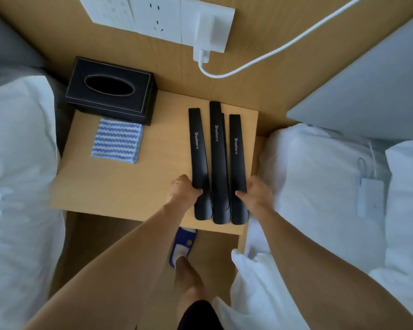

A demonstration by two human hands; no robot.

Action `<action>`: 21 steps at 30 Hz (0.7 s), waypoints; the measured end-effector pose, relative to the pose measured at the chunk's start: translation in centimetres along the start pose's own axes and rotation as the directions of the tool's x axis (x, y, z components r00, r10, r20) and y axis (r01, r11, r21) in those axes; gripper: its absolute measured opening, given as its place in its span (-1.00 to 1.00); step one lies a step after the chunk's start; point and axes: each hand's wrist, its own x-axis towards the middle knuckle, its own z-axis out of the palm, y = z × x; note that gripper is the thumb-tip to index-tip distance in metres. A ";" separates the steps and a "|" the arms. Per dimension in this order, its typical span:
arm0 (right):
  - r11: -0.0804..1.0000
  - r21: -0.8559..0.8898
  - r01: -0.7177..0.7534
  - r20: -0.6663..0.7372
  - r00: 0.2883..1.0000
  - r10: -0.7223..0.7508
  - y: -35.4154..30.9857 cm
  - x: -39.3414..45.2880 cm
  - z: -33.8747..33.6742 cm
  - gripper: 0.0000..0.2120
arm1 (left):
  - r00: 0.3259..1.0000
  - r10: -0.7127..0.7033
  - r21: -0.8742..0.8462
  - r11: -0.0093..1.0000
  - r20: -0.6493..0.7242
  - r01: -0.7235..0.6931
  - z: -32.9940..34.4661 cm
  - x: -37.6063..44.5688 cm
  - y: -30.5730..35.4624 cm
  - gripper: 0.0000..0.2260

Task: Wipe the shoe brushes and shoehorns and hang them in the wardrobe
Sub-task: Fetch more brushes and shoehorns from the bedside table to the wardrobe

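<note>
Several black shoehorns lie side by side on the wooden nightstand, each printed "Shoehorn". My left hand grips the lower part of the left shoehorn, thumb across its face. My right hand grips the lower part of the right shoehorn. Between them lies the middle shoehorn, stacked on another one that peeks out at its right edge. A folded blue-and-white zigzag cloth lies at the left of the nightstand, apart from both hands. No shoe brush is in view.
A black tissue box stands at the nightstand's back left. A white socket panel with a charger and cable is on the wall behind. White bedding flanks both sides; a small white device lies on the right bed. My slippered foot is below.
</note>
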 end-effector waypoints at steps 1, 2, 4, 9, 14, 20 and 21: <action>1.000 -0.010 -0.006 -0.005 1.000 0.006 -0.1 0.4 0.2 -0.69 | 1.000 -0.011 0.013 1.000 -0.023 0.011 0.2 0.4 0.2 -0.61; 1.000 -0.019 -0.016 -0.010 1.000 0.015 -0.1 0.9 0.4 -0.67 | 0.999 -0.021 0.025 0.999 -0.047 0.023 0.3 0.7 0.3 -0.59; 0.999 -0.026 -0.032 -0.019 0.999 0.031 -0.1 1.7 0.7 -0.69 | 0.996 -0.034 0.050 0.998 -0.083 0.038 0.5 1.3 0.6 -0.58; 0.999 -0.005 -0.037 0.044 0.998 0.037 0.3 3.0 0.8 -0.85 | 0.999 -0.035 0.107 0.994 -0.032 0.038 0.1 2.2 1.1 -0.67; 0.998 0.029 -0.062 0.033 0.998 0.061 0.8 2.2 -0.8 -0.82 | 1.000 -0.015 0.121 0.992 -0.016 0.017 -2.1 0.9 0.6 -0.75; 0.987 0.106 -0.119 -0.053 0.991 0.125 0.8 -1.8 -3.5 -0.84 | 0.995 0.041 0.043 0.998 -0.086 -0.038 -5.2 -2.8 0.1 -0.91; 0.985 0.122 -0.121 -0.070 0.989 0.130 0.7 -2.7 -3.8 -0.85 | 0.994 0.051 0.030 0.998 -0.096 -0.049 -5.7 -3.4 0.0 -0.91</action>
